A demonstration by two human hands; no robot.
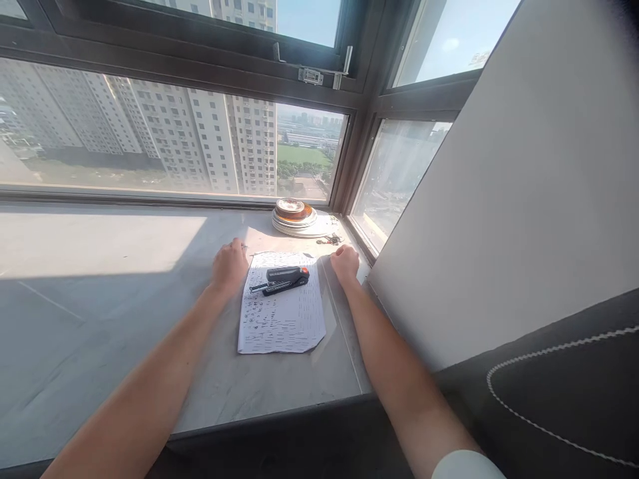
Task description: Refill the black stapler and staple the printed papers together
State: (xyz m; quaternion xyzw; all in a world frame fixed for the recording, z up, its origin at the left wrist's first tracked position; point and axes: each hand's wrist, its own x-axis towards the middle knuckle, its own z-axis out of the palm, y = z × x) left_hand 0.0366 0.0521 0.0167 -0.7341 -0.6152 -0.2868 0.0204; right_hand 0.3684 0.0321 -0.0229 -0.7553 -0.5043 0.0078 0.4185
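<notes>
A black stapler (288, 279) with an orange-red spot at its right end lies on papers (282, 326) covered in handwriting. Its arms are spread, and a thin metal part sticks out to the left. My left hand (230, 264) rests on the sill just left of the papers' upper corner. Its fingers are curled closed, and a tiny glint shows at the fingertips, too small to name. To the right of the papers, my right hand (345, 261) is closed in a loose fist on the sill. Neither hand touches the stapler.
A stack of plates or coils (295, 218) stands at the back of the stone sill (124, 346), with small dark bits (330, 239) beside it. Windows rise behind. A white slanted panel (509, 186) bounds the right side, and a beaded cord (529, 352) hangs at lower right.
</notes>
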